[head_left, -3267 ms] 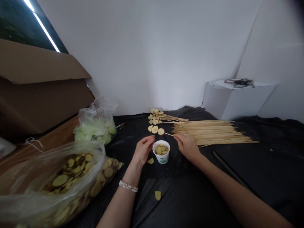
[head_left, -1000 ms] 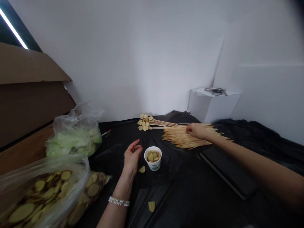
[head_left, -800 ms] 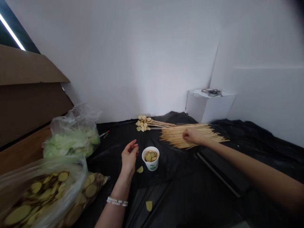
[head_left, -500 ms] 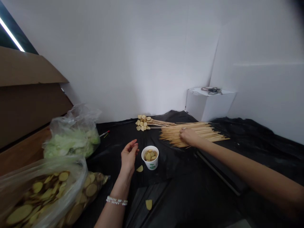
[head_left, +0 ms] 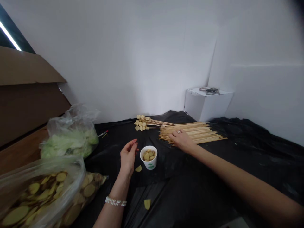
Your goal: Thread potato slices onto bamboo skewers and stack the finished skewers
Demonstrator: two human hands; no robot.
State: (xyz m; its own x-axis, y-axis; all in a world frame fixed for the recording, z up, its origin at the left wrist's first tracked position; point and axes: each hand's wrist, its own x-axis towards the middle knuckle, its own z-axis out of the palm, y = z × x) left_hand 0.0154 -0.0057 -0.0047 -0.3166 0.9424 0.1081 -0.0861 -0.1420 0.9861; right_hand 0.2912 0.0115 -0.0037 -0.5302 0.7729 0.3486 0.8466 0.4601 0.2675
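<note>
My right hand lies flat on the near end of a loose pile of thin bamboo skewers. My left hand hangs just left of a white paper cup, fingers loosely curled, with nothing visible in it. The cup has a green mark and holds pale potato slices. One potato slice lies beside the cup, and another lies nearer me on the black plastic sheet. Farther back, a cluster of potato slices sits on the tips of laid-down skewers.
A clear bag of potato slices lies at the lower left, with a bag of pale green leaves behind it. A cardboard box stands at the far left, and a white box stands at the back right.
My right hand has slid left and nearer along the skewer pile. My left hand has barely moved. The whole view has shifted slightly with my head.
</note>
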